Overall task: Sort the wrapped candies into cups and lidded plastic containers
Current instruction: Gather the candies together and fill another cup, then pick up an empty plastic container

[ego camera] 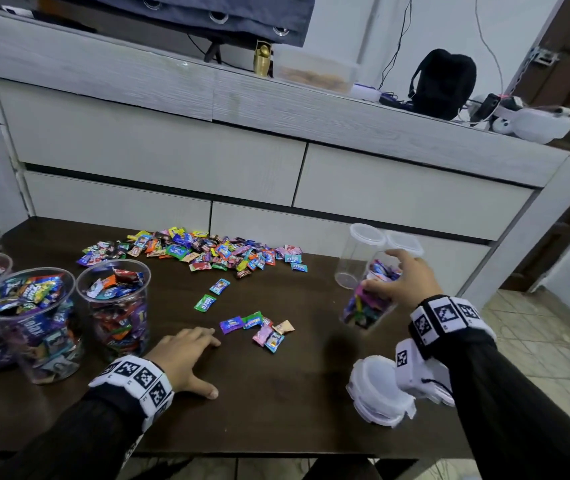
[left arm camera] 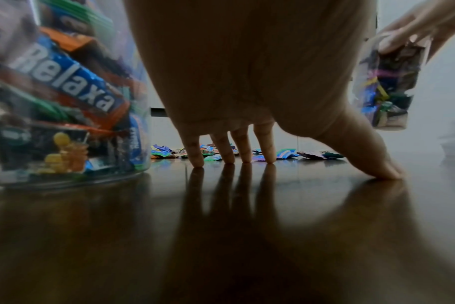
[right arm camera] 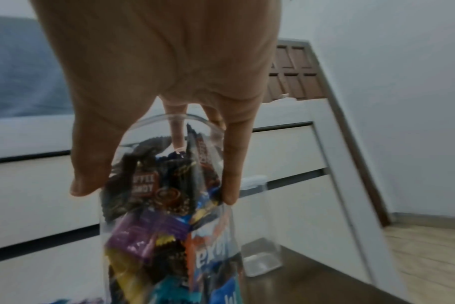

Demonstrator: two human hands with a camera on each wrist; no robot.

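Cups of clear plastic are standing at the left side of the dark table, each one packed with wrapped candies in mixed colours; the nearest one is showing a blue "Relaxa" wrapper in the left wrist view. At the right side, an empty clear container with a lid is standing upright, and a second lidded one is partly showing behind the right hand. White lids are lying in a stack near the right front edge of the table.

The right hand is gripping a clear container full of candies from above, with the thumb on one side and the fingers curled on the other, and is holding it tilted and lifted off the table. This container has no lid on it. The left hand is resting flat on the table with straight, spread fingers, holding nothing, just beside the nearest cup.

A large pile of loose candies is lying at the far middle of the table, and a small group is lying between the two hands, near the left fingertips. The wrappers are small, shiny and blue, green, pink, purple and orange.
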